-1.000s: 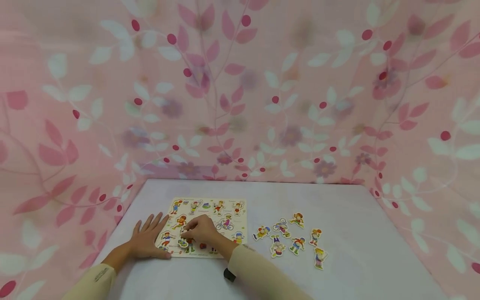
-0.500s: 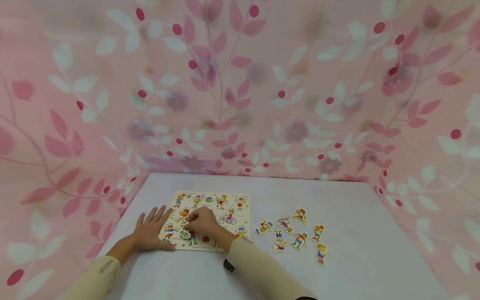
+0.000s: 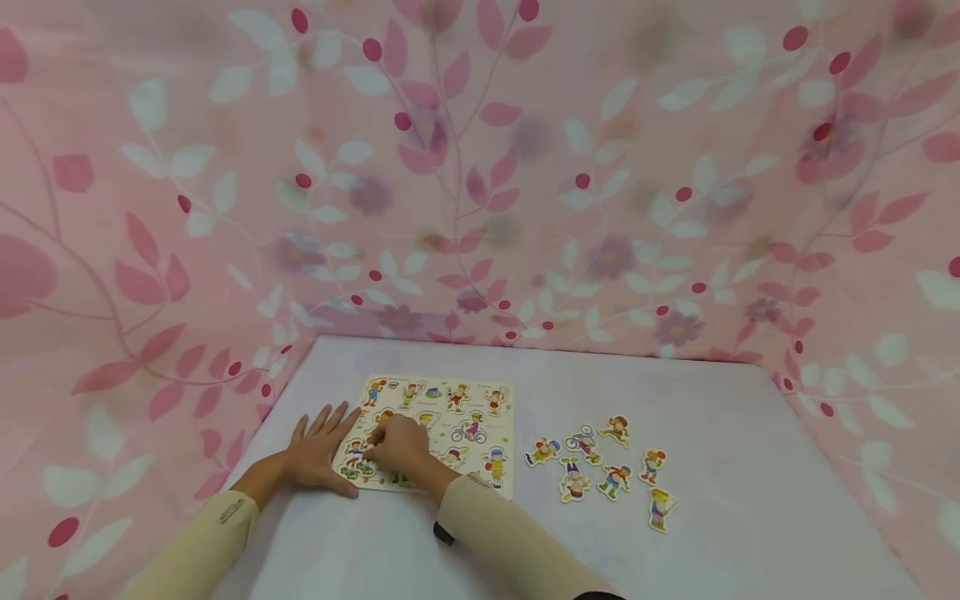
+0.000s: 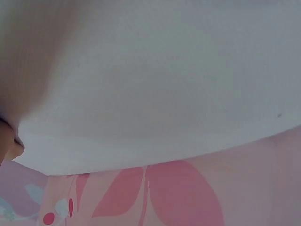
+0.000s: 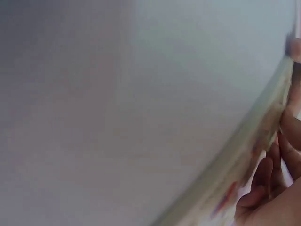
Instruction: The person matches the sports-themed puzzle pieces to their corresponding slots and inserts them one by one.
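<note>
A pale puzzle board (image 3: 506,442) printed with children playing sports lies on the table. My left hand (image 3: 318,450) rests at its left edge, fingers spread and thumb by the near left corner. Over the board's lower left part, my right hand (image 3: 401,446) pinches a small cut-out figure piece (image 3: 366,467) with green skates. That piece overlaps a printed figure in red and blue, and the fingers hide its upper part. In the right wrist view, curled fingers (image 5: 263,176) show beside the tilted-looking board edge (image 5: 207,188).
Several loose figure pieces lie right of the board, among them a cyclist (image 3: 583,446), an upside-down figure (image 3: 574,483) and one with a yellow hat (image 3: 660,510). A white cloth (image 3: 735,467) covers the table, with a pink leaf-patterned curtain (image 3: 480,208) around it.
My right hand has moved the skate piece left over the board, onto the lower left figure. The left hand stays at the board's edge. The head view has shifted slightly.
</note>
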Demonstrator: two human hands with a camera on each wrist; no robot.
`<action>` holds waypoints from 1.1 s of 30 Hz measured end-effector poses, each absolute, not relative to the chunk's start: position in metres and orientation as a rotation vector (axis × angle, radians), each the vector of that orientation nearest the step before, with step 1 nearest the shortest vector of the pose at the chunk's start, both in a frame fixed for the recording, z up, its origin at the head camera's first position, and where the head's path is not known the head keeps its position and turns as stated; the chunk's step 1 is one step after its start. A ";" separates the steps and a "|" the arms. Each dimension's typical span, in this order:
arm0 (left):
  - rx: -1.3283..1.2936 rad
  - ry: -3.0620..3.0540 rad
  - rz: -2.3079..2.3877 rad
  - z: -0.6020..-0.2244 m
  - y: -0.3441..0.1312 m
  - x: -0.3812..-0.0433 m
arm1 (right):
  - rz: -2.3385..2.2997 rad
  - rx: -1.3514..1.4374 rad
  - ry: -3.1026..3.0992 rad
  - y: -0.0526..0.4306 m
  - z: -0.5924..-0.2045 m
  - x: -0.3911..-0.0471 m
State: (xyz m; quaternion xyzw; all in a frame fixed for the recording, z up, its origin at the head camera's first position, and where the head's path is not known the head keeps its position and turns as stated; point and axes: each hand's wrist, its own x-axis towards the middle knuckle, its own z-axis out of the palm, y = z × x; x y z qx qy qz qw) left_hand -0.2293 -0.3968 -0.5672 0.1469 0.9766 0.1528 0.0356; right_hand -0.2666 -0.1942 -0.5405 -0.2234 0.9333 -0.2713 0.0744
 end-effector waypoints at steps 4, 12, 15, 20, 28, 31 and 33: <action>0.466 3.042 0.379 -0.570 -0.393 -0.235 | -0.787 -0.742 2.811 -0.197 -0.537 -0.264; 0.479 3.066 0.303 -0.565 -0.386 -0.236 | -0.846 -0.671 2.884 -0.204 -0.539 -0.264; 0.493 3.078 0.283 -0.562 -0.385 -0.235 | -0.839 -0.619 2.896 -0.206 -0.539 -0.264; 0.499 3.085 0.298 -0.564 -0.383 -0.241 | -0.822 -0.581 2.900 -0.203 -0.537 -0.267; 0.496 3.089 0.327 -0.574 -0.386 -0.240 | -0.674 -0.715 2.850 -0.193 -0.533 -0.260; 0.474 3.095 0.331 -0.575 -0.393 -0.231 | -0.592 -0.889 2.853 -0.185 -0.531 -0.257; 0.465 3.107 0.335 -0.575 -0.397 -0.227 | -0.504 -1.007 2.886 -0.175 -0.527 -0.259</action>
